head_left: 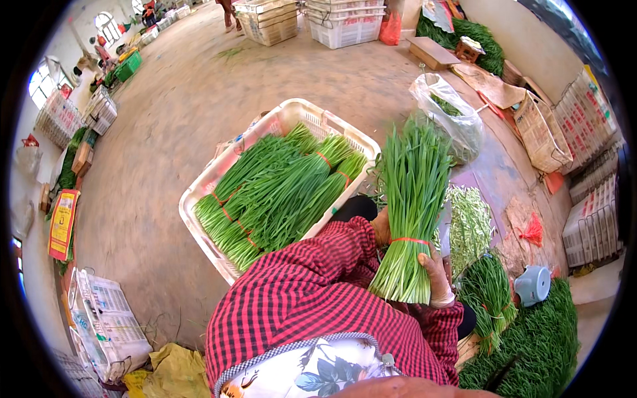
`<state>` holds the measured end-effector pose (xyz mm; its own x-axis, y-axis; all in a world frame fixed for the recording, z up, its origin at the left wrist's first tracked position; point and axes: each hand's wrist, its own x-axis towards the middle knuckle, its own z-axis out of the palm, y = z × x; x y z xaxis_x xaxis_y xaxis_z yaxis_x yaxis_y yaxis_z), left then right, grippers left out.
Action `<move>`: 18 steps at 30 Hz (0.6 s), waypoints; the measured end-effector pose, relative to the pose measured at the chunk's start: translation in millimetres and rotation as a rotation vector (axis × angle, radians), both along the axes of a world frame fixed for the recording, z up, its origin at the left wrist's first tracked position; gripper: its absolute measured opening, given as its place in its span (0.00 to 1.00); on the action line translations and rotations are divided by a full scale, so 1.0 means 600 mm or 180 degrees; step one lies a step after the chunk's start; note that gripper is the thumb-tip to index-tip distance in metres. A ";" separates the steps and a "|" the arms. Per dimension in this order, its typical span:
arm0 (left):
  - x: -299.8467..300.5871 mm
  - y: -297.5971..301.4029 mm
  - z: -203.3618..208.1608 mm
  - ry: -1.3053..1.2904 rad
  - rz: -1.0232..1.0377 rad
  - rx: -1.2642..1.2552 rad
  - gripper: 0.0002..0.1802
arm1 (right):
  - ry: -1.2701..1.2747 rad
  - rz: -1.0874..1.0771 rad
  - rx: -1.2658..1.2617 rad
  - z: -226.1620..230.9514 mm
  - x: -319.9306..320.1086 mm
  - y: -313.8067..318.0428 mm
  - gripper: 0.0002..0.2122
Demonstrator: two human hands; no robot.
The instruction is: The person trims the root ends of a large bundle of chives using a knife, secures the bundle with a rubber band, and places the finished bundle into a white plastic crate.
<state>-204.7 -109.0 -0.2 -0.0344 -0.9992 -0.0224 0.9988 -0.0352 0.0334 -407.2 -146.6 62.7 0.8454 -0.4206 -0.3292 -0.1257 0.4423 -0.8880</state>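
Observation:
A thick bundle of garlic chives (415, 179) stands upright in front of me, its pale stem ends toward me, with a red band (410, 241) round the stems. My right hand (436, 278), in a thin pale glove, closes on the stems from the right, just under the band. From the left, my left hand (382, 227) grips the bundle; its fingers are hidden behind the leaves. To the left, a white plastic crate (192, 199) holds several banded chive bundles (272, 189), laid side by side.
Loose chives (541, 338) are heaped at my right, beside a banded bundle (490, 292) and a light-blue stool (533, 286). Trimmed pale bits (470, 222) lie beyond my right hand, near a clear plastic bag (468, 126). Stacked crates (345, 23) stand at the far side.

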 end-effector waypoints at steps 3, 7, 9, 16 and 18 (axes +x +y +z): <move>0.005 0.001 0.029 -0.2701 0.1174 -0.0567 0.28 | -0.0060 -0.0103 0.0006 0.033 0.008 0.015 0.44; 0.042 -0.014 0.004 -0.0393 0.0537 -0.1287 0.28 | -0.0115 0.0056 0.0207 -0.010 -0.012 0.015 0.37; 0.050 -0.022 0.027 0.0137 0.0652 -0.0831 0.28 | -0.0168 0.0169 -0.0082 -0.013 -0.033 0.017 0.34; 0.132 0.008 0.045 -0.0684 0.1746 -0.0055 0.24 | 0.1285 -0.0158 -0.1083 -0.028 -0.102 -0.045 0.24; 0.105 0.003 0.097 -0.0972 0.2058 0.0568 0.23 | 0.1158 -0.0619 -0.1529 0.009 -0.083 -0.071 0.30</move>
